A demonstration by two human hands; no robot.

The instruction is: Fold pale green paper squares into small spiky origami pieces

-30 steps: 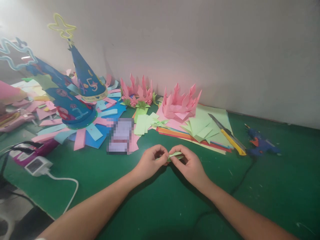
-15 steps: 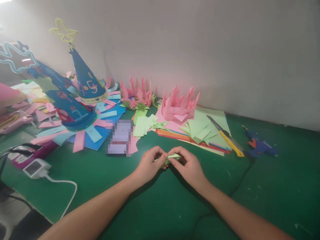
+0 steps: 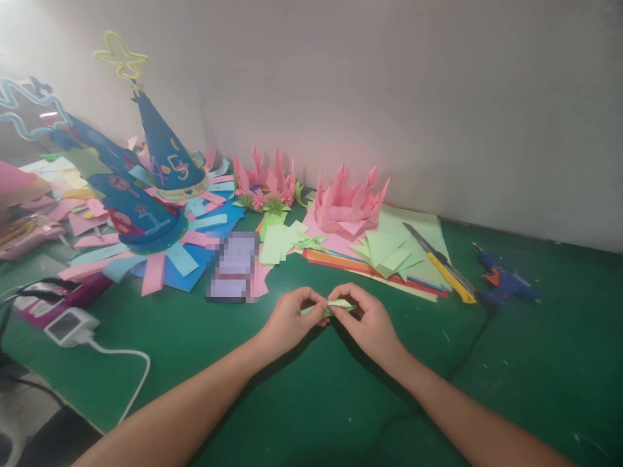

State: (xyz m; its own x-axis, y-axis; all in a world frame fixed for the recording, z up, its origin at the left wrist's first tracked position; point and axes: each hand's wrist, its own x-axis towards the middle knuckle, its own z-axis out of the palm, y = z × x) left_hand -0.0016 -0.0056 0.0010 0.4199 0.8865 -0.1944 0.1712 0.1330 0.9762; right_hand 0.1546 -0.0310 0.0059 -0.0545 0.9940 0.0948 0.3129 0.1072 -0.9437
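A small piece of folded light green paper [image 3: 341, 303] is pinched between both hands just above the green table [image 3: 311, 402]. My left hand [image 3: 296, 314] grips its left side with thumb and fingers. On the other side, my right hand [image 3: 365, 314] is closed on the paper, thumb close to the left thumb. The fingers cover much of the paper, so its full shape is hidden. Beyond the hands lie loose light green sheets [image 3: 389, 250] on a stack of coloured paper [image 3: 331, 261]. A pink folded-paper crown [image 3: 348, 211] stands on the stack.
Right of the stack are a yellow utility knife [image 3: 450, 275] and a blue glue gun [image 3: 511, 285] with its cord. Blue cone hats [image 3: 168, 149], a second pink crown [image 3: 267, 178] and a blurred phone [image 3: 233, 266] stand or lie leftward. A white charger [image 3: 73, 327] sits at the left edge.
Both hands keep their pinch on the green paper and have barely moved. Slightly more of the paper shows at the right fingers. The view has shifted very slightly.
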